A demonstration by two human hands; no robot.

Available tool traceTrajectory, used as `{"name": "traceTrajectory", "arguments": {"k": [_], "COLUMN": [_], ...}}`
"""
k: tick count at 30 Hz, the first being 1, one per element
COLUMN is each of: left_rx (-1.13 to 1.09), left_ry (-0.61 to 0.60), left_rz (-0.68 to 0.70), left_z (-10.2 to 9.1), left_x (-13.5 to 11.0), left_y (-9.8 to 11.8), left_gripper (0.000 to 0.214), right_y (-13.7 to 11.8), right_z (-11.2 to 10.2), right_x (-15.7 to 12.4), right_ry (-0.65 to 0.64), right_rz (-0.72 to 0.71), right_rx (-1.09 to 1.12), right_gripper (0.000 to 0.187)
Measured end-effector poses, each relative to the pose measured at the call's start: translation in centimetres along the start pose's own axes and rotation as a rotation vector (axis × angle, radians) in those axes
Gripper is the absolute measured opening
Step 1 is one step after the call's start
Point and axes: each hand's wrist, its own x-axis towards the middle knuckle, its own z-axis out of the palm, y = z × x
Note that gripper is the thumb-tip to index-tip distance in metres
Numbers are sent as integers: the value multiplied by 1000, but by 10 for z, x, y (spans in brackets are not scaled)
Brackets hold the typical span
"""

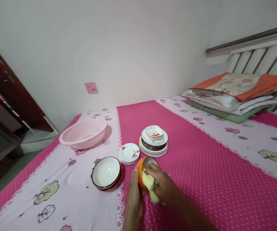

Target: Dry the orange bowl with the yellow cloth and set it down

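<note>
An orange bowl [140, 173] with a white inside and dark rim is tilted on its side between my hands. My left hand [134, 189] grips it from the left, thumb near the rim. In my right hand [161, 183] is a yellow cloth [148, 181], pressed against the bowl's rim and inner wall; part of the cloth hangs below. Just left of my hands stand stacked white bowls [106, 172] with dark rims. Small white plates [129, 153] with red flowers lie stacked beyond the orange bowl, beside a taller stack of plates [152, 149].
Square white dishes [154, 131] top the tall stack. A pink basin [84, 133] sits at the far left of the bed, on a pink patterned sheet [201, 166]. Folded bedding and pillows [234, 93] are piled at the right, by the metal headboard [261, 61]. A white wall [140, 48] rises behind.
</note>
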Motion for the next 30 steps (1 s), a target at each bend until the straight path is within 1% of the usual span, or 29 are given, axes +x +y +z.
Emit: {"name": "traceTrajectory", "arguments": {"k": [1,3,5,6,9,11,13,15,16,18,20,22,23,24,25,26,28,30], "left_rx": [21,28,-1,-19,-58,-68,-61,-65,-76,-113,-146,-158,-152,-140,-121,-98,-43,0], "left_ry": [23,61,49,21,-111,-151,-162,-157,-149,-114,-54,12,27,22,-2,-34,-87,-98], "left_rz": [4,29,43,49,93,139,164,173,169,156,111,47,15,-11,-30,-37,-28,-1], "left_z": [-1,0,4,7,17,21,21,18,16,13,11,12,12,12,11,10,5,2], "left_x": [-1,-2,-4,-5,-9,-11,-12,-11,-10,-7,-6,-7,-8,-10,-12,-14,-16,-17], "left_y": [2,3,2,0,-4,-4,-2,0,0,0,0,3,6,9,13,17,24,28], "left_gripper": [66,66,62,60,57,57,57,56,56,56,56,56,57,58,58,57,50,44], "right_y": [0,3,7,9,12,9,2,-5,-9,-13,-13,-11,-10,-9,-8,-9,-11,-14], "right_z": [-2,-5,-6,-6,0,4,7,7,7,5,4,4,3,2,1,-2,-7,-13], "right_x": [1,3,6,6,7,7,6,5,4,3,1,0,0,0,0,0,1,2], "right_ry": [46,142,210,230,273,293,290,264,240,148,33,-45,-52,-42,-26,-3,57,126], "right_rz": [57,222,380,430,470,469,447,360,284,95,-69,-146,-155,-153,-145,-135,-84,32], "right_rx": [124,405,652,737,873,936,925,799,697,437,134,-124,-203,-232,-208,-138,92,375], "right_gripper": [12,22,38,43,48,49,50,42,33,14,13,12,11,13,17,20,26,27]}}
